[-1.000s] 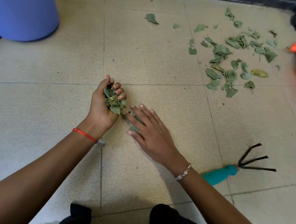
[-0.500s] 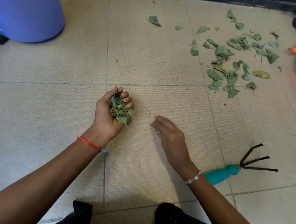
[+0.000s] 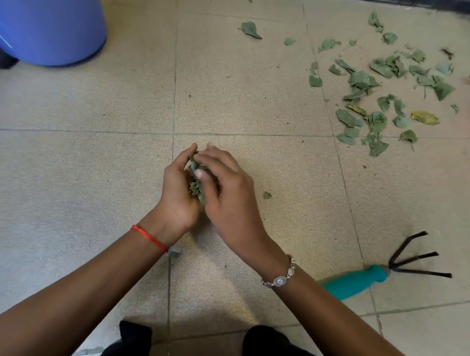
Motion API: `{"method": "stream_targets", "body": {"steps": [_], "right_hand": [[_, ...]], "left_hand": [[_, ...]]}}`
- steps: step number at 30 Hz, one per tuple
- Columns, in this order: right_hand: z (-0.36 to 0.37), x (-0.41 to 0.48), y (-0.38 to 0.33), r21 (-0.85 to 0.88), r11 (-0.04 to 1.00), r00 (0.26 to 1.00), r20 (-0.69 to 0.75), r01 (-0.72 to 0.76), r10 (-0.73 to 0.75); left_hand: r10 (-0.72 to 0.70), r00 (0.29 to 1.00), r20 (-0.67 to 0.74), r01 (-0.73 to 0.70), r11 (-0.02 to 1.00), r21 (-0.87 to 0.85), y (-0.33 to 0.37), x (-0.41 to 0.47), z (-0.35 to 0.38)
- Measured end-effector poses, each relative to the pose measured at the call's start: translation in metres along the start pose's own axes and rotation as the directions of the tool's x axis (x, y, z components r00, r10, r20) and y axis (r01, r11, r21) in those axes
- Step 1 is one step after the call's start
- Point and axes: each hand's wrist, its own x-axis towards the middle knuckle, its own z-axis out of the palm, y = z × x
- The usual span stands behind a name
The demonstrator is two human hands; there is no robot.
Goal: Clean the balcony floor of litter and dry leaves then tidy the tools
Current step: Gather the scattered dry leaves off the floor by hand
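Our left hand cups a bunch of leaves; our right hand presses more in, fingers curled over them. We should keep both palms pressed together so nothing spills. One scrap lies at three o'clock; the main scatter waits at one o'clock, the rake at four.

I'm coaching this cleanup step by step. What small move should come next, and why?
Probably pick up the stray leaf just right of the hands: the left hand cups a wad of leaves and the right hand is pressing them in.
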Motion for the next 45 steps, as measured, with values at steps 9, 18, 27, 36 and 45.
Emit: {"method": "stream_targets", "body": {"steps": [9,18,27,36,45], "right_hand": [[-0.038,-0.005,0.005,0.254,0.950,0.972,-0.101,-0.183,0.214],[-0.006,-0.051,0.056,-0.635,0.758,0.971,0.051,-0.148,0.233],[0.030,0.011,0.051,-0.595,0.780,0.943,0.331,0.195,0.017],[0.000,-0.051,0.064,-0.524,0.774,0.904,0.404,0.356,-0.143],[-0.021,-0.075,0.060,-0.515,0.729,0.891,0.310,0.450,-0.331]], "left_hand": [[-0.015,0.993,0.114,0.015,1.000,0.000,0.007,0.005,-0.004],[0.063,0.995,0.083,-0.060,0.997,-0.037,0.041,-0.002,-0.029],[0.097,0.992,0.080,-0.096,0.995,-0.019,0.055,-0.013,-0.036],[0.085,0.995,0.051,-0.085,0.996,-0.009,0.049,-0.009,-0.036],[0.055,0.996,0.071,-0.057,0.998,0.020,0.036,-0.005,-0.027]]}}
